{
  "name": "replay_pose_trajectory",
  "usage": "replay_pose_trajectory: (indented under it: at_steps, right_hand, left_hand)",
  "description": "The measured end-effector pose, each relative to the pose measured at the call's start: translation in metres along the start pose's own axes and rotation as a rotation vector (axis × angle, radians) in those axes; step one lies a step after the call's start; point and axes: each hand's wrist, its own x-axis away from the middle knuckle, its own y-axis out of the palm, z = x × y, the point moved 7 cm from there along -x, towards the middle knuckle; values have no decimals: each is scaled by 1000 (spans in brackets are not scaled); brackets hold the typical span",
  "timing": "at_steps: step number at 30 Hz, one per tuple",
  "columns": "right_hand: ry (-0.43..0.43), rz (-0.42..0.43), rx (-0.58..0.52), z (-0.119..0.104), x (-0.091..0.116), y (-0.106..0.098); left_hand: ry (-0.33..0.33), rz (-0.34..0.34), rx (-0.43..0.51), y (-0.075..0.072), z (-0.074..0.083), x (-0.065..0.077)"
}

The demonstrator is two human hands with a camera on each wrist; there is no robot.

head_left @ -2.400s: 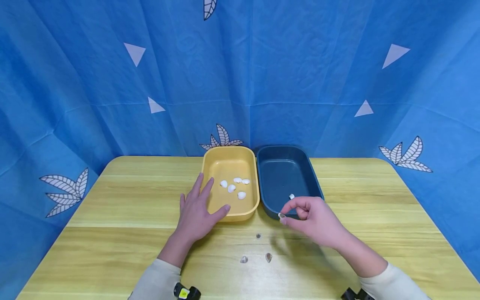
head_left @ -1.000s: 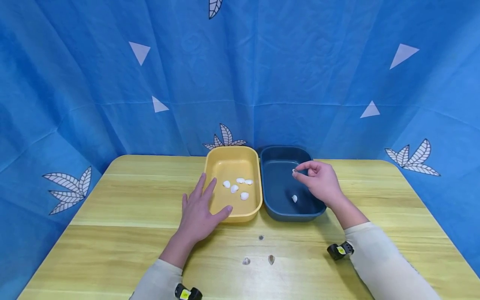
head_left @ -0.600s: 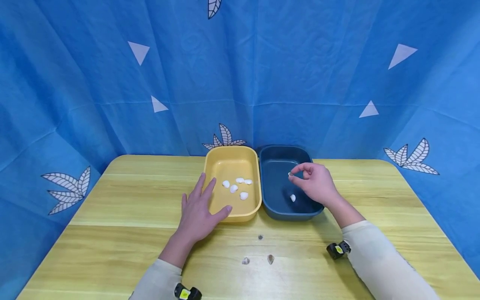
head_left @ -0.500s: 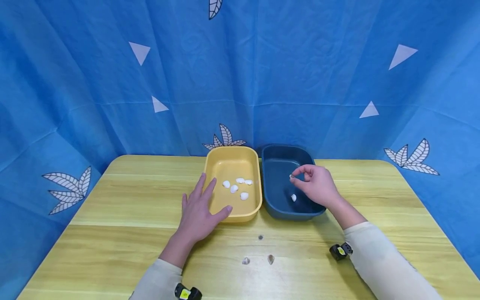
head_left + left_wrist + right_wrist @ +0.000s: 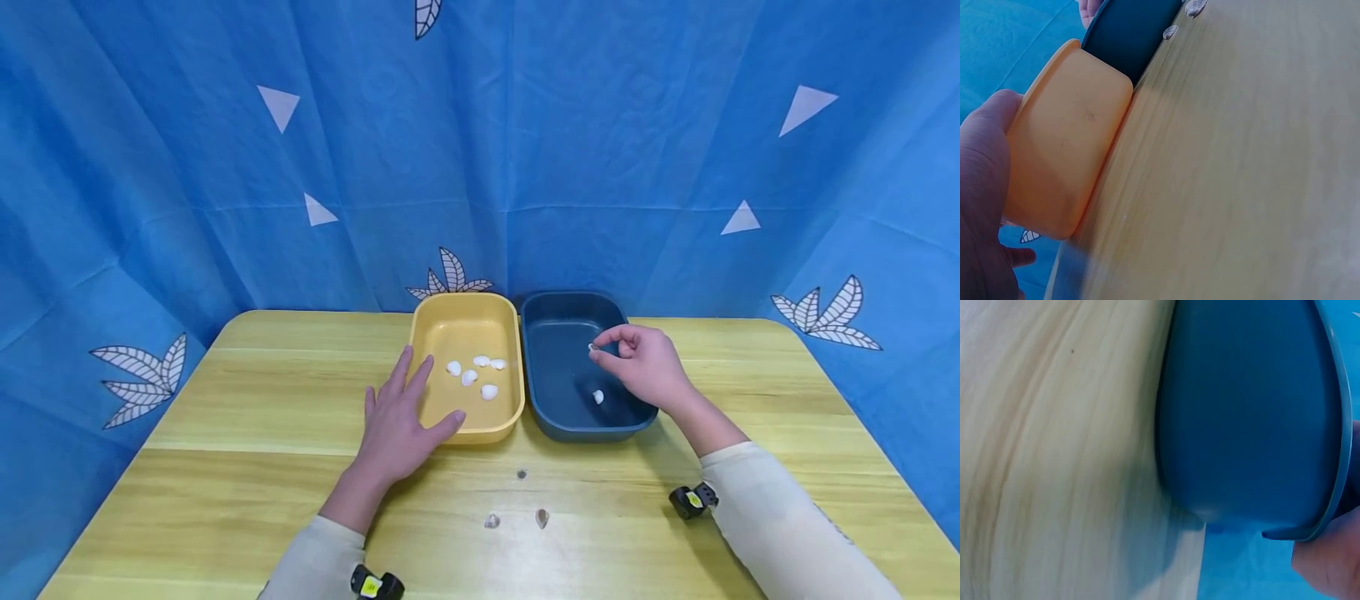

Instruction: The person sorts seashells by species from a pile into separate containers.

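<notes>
My left hand point(image 5: 397, 429) lies at the left side of a yellow tray point(image 5: 467, 435), fingers spread over its rim. Several white shells point(image 5: 489, 392) are scattered inside that tray. To its right stands a dark blue tray point(image 5: 558, 421), holding one white shell point(image 5: 598, 397). Over this tray my right hand point(image 5: 648, 365) pinches a small shell point(image 5: 592, 347) between thumb and index finger. In the right wrist view the blue tray's outer wall point(image 5: 1247, 419) hides most of the hand and the pinched shell.
On the wooden table point(image 5: 247, 400) in front of the trays lie a small dark shell point(image 5: 522, 474), a greyish shell point(image 5: 492, 522) and a brown shell point(image 5: 542, 518). A blue patterned cloth point(image 5: 585, 150) hangs behind the table's far edge.
My right hand has carried the pinched shell from the blue tray's front edge to above its middle, then shifted slightly right. The left hand has stayed at the yellow tray.
</notes>
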Motion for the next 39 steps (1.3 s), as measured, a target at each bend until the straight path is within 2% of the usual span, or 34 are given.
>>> replay_pose_trajectory:
  at_steps: [13, 22, 31, 39]
  right_hand:
    - [-10, 13, -46, 0, -3, 5]
    - [-12, 61, -17, -1, -6, 6]
    - [49, 17, 35, -5, -7, 10]
    - [44, 18, 47, -6, -8, 12]
  left_hand:
    - [-6, -3, -1, 0, 0, 0]
    - [6, 7, -1, 2, -2, -1]
    - [1, 6, 15, 1, 0, 0]
    - [0, 15, 11, 3, -2, -1]
